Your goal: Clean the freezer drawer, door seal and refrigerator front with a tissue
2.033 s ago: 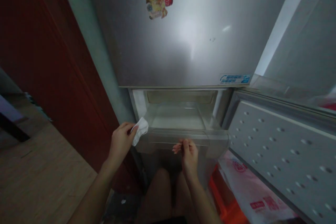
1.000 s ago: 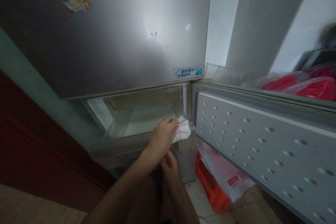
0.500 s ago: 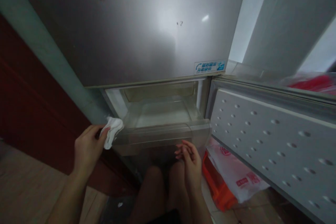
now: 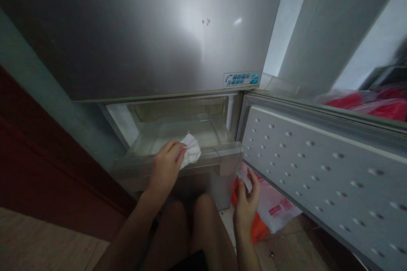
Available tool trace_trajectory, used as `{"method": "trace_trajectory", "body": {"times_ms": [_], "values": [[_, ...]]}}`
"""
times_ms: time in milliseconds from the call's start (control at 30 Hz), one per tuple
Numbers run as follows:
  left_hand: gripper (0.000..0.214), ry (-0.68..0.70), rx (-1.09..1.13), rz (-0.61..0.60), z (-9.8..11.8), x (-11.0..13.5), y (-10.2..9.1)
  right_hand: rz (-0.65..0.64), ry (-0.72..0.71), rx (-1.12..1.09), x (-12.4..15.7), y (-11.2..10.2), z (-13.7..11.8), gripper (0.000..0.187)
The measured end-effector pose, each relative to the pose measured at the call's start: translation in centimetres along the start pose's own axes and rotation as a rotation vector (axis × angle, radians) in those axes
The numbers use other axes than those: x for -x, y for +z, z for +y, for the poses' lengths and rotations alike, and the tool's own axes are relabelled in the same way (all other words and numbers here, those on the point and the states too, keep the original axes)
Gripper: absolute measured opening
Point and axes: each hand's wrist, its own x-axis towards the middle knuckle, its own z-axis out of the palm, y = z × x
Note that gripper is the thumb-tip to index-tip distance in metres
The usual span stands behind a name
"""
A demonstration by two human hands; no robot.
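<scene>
My left hand [image 4: 167,165] pinches a folded white tissue [image 4: 190,149] at the front rim of a clear plastic freezer drawer [image 4: 219,159]. The drawer is pulled partway out of the fridge's lower compartment, and its visible floor is bare. Low beside the drawer's right front corner is my right hand [image 4: 248,192], with thumb and fingers apart and curved and nothing visible between them. Behind its fingers shows a white plastic bag [image 4: 275,203] with red print.
The lower fridge door [image 4: 305,156] stands swung out to the right. Above the drawer is the closed silver upper door [image 4: 152,42]. An orange container [image 4: 259,230] sits under the bag on the tiled floor. A dark red panel [image 4: 47,169] borders the left.
My left hand has carried the tissue rightward, from the drawer's left corner to the middle of its rim. My right hand has moved right and its fingers have spread. The view has shifted slightly.
</scene>
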Motion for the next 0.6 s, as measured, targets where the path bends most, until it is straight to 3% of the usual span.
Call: {"method": "trace_trajectory", "body": {"times_ms": [200, 333, 467, 600], "values": [[0.015, 0.202, 0.013, -0.208, 7.6, -3.5, 5.1, -0.168, 0.065, -0.038, 0.7, 0.3, 1.2, 0.057], [0.015, 0.299, -0.037, -0.266, 10.9, -5.4, 7.3, -0.223, 0.143, -0.063, 0.9, 0.4, 1.0, 0.061], [0.017, 0.322, 0.015, -0.299, 11.5, -5.9, 7.5, -0.244, 0.197, -0.109, 0.9, 0.3, 1.2, 0.062], [0.016, 0.304, 0.074, -0.280, 9.3, -4.4, 6.1, -0.238, 0.181, -0.118, 1.0, 0.2, 1.8, 0.061]]}}
